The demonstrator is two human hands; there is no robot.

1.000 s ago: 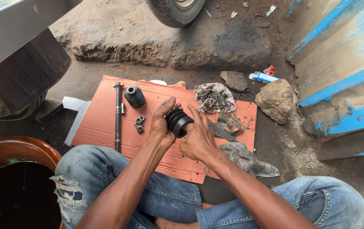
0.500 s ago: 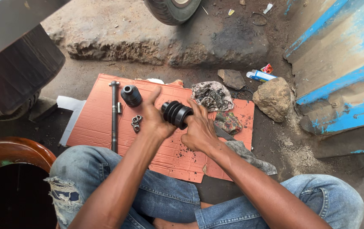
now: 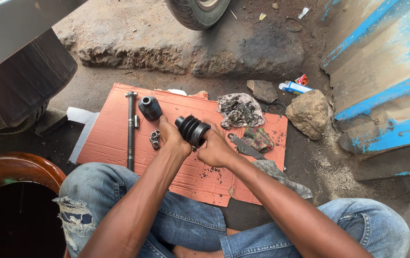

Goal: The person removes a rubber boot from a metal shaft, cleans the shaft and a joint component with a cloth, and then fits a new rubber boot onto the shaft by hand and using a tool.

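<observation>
A: What is lying to the left of the ribbed black rubber boot (image 3: 193,130)?

B: Going from the left, a long metal shaft (image 3: 130,129) is lying lengthwise on the red cardboard sheet (image 3: 114,138), then a smaller black rubber boot (image 3: 150,108) is standing left of the ribbed one and farther from the person, with a few small metal nuts (image 3: 154,138) just below it.

A: And who is holding the ribbed boot?

B: Both hands. The left hand (image 3: 172,138) is curling its fingers around the boot's left, narrower end; the right hand (image 3: 215,150) is clasping the wider end from the right and below.

A: How is its long axis running?

B: Slanting from upper left to lower right, between the two palms, above the cardboard. Neither hand is nearer; both are touching it.

A: Right of the boot?

B: A greasy rag (image 3: 240,110) is lying there, and beyond it a rock (image 3: 309,113).
</observation>
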